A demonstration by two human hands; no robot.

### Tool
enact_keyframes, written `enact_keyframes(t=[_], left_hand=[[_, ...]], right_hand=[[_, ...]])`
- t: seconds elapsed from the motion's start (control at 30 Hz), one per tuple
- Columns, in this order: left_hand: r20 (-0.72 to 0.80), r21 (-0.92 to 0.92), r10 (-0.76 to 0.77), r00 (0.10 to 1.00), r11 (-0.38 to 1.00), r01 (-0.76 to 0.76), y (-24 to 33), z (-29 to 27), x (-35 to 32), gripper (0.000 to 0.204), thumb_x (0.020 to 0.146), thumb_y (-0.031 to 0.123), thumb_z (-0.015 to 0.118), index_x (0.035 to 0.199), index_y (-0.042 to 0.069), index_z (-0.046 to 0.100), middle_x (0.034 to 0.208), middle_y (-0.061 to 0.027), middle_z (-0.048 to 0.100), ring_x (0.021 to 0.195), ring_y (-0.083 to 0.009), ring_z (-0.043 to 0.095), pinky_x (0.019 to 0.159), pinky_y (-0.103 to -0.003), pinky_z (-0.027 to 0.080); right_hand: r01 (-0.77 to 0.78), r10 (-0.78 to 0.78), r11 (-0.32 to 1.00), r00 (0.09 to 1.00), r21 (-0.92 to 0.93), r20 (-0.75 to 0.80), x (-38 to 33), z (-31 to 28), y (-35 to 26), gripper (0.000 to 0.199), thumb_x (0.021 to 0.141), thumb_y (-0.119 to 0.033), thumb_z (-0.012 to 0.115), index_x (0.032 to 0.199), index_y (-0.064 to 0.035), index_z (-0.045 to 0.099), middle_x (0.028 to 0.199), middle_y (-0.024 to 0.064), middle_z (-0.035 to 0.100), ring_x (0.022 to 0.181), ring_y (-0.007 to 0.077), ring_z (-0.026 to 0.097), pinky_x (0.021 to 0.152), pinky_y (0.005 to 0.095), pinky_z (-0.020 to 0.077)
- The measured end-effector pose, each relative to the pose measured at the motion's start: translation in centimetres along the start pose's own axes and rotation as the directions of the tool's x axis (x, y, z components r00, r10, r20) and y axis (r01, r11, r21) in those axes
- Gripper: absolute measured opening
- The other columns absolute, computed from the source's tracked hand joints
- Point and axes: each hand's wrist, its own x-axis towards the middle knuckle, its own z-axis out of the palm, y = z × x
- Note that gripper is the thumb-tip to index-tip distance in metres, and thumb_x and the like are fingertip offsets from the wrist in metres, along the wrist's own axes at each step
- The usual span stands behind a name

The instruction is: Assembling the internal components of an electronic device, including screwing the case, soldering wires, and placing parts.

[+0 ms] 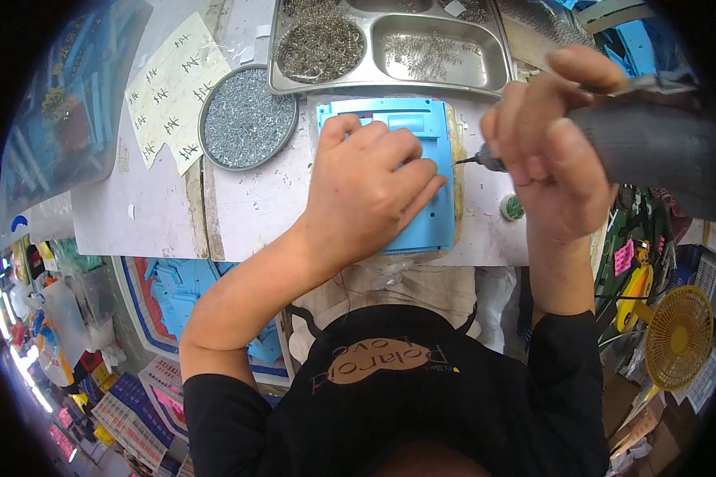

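Note:
A light blue plastic panel (423, 233) lies on the worktable in front of me, on a pad with yellowish edges. My left hand (366, 179) rests on it with curled fingers, holding it down and covering much of its middle and left. From the right, my right hand (553, 147) is wrapped round a dark grey electric screwdriver (652, 135), held nearly level. Its thin bit points left, with the tip at the panel's right edge. Whether a screw sits at the tip is too small to tell.
A round dish of small silver screws (248, 119) stands left of the panel, beside a marked paper sheet (171, 95). Behind is a metal compartment tray (378, 86) with small springs. A green round item (511, 208) lies at right. Blue parts (179, 290) fill a container below left.

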Motion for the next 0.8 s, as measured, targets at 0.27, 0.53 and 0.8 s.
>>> enact_keyframes(t=[0.27,0.53,0.8], left_hand=[[0.075,0.172,0.091,0.993,0.980,-0.102,0.1,0.7,0.2,0.021,0.077,0.024,0.083,0.092,0.015,0.073,0.086,0.0029,0.062,0.077,-0.0171,0.057,0.083,-0.039,0.036],[-0.005,-0.043,-0.110,0.994,0.993,0.110,2.1,-1.5,-0.4,0.025,0.077,0.023,0.083,0.097,0.013,0.072,0.090,0.0011,0.065,0.079,-0.0180,0.059,0.082,-0.038,0.034],[-0.037,-0.114,-0.044,0.998,0.993,0.040,2.2,-1.0,-1.4,0.017,0.080,0.013,0.081,0.091,0.013,0.069,0.081,0.0000,0.063,0.074,-0.0188,0.059,0.078,-0.037,0.034]], right_hand=[[0.050,-0.050,0.999,0.998,-0.014,0.043,-0.7,-2.4,-1.5,0.054,0.100,-0.022,0.058,0.148,-0.0036,0.042,0.068,-0.0025,0.045,0.060,0.0095,0.043,0.064,0.0295,0.0420],[0.055,-0.062,0.997,0.988,0.050,0.143,-0.9,-1.2,-1.4,0.055,0.099,-0.024,0.061,0.148,-0.0060,0.043,0.067,-0.0039,0.047,0.059,0.0087,0.045,0.062,0.0279,0.0423],[0.027,-0.037,0.998,0.981,0.058,0.190,-1.2,0.2,-2.8,0.054,0.101,-0.025,0.061,0.149,-0.0109,0.042,0.068,-0.0055,0.049,0.060,0.0079,0.048,0.061,0.0262,0.0427]])
